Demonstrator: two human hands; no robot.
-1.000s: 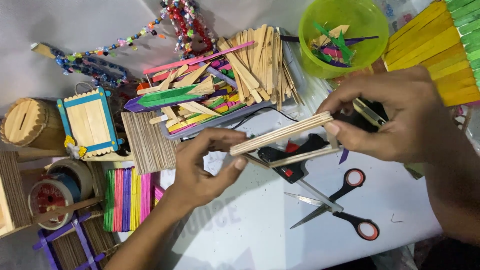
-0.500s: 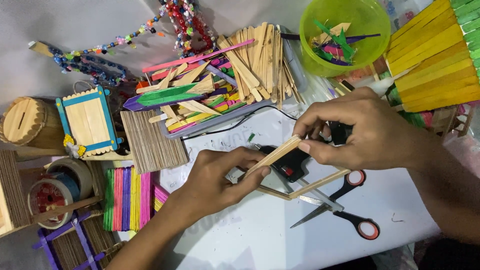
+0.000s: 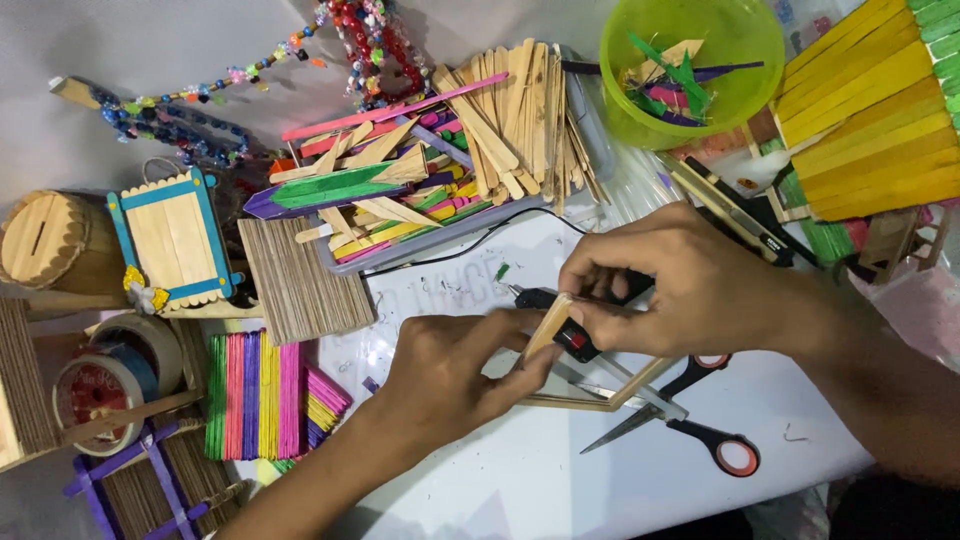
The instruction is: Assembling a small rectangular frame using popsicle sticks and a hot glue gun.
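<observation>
Fingers (image 3: 590, 275) now pinching wooden stick (image 3: 548, 327) nearer left hand (image 3: 455, 375).

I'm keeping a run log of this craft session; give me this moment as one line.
left hand: grips plain wooden stick | right hand: pinches the stick's top | under hands: stick frame, scissors

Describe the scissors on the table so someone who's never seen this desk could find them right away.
Start at the white work board in the lower middle. Just under the right hand, beside a wooden stick frame, lie the scissors, blades open. Their black handles with orange-red rings mark them out among the sticks.
</observation>
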